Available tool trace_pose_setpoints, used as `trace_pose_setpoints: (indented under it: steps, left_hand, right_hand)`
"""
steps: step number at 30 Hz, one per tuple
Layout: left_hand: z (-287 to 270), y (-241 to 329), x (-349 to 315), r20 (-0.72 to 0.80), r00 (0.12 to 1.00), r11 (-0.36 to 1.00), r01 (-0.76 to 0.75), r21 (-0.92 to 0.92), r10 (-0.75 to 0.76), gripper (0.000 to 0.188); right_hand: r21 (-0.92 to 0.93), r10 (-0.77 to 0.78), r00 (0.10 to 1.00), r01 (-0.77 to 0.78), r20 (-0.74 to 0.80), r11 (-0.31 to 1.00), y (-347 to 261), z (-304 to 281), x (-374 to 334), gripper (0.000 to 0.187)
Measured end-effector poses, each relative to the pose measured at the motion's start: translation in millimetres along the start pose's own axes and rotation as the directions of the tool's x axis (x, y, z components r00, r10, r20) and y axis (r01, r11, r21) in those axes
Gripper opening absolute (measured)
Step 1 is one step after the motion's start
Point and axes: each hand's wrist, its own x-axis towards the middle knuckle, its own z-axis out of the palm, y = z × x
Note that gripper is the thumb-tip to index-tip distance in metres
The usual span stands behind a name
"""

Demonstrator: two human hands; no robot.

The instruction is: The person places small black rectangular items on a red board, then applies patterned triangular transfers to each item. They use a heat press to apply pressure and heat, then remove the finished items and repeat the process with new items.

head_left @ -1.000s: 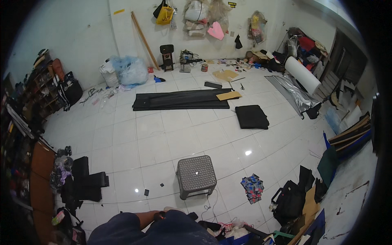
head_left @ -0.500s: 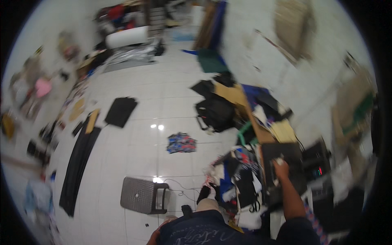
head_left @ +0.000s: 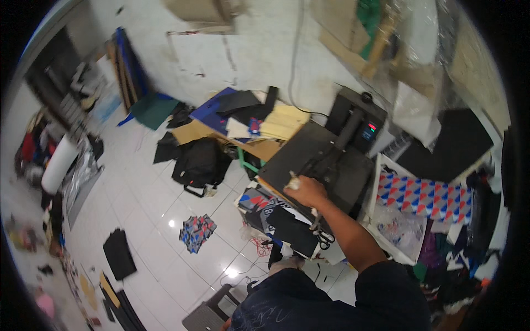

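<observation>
A black heat press (head_left: 314,149) with a lit red and green display stands to the right on a low table. My right hand (head_left: 307,193) is closed around the end of its handle (head_left: 292,180), where pale wrapping shows between the fingers. That arm reaches forward from a dark sleeve. Only a sliver of my left hand (head_left: 226,324) shows at the lower edge, beside the grey stool (head_left: 207,317); its fingers are hidden. Below the press lies a pile of cloth pieces (head_left: 292,229), with black-handled scissors (head_left: 324,238) at its edge.
Right of the press, a white box (head_left: 417,251) sits by patterned red, blue and grey cloth (head_left: 425,196). On the tiled floor are a black backpack (head_left: 201,163), a stack of patterned pieces (head_left: 197,233) and a folded black cloth (head_left: 118,254). A cable (head_left: 295,60) hangs down the wall.
The view has swung to the right, bringing the press nearer the middle. My right hand stays at the press. Less of my left hand shows now.
</observation>
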Motion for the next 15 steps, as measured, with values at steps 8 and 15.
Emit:
trace_pose_setpoints:
  steps: [8,15]
  left_hand:
    - [-43.8,77.1,19.6,0.149,0.989,0.956,-0.054,0.288,0.011,0.049]
    - [-70.2,160.0,-3.4,0.225,0.974,0.885,-0.102,0.453,-0.003,0.047]
  right_hand:
    - [0.063,0.015,1.0,-0.014,-0.006,0.998,12.1,-8.6,-1.5,0.057]
    - [0.12,-0.04,0.998,0.046,-0.049,0.992,12.8,-3.0,3.6,0.05]
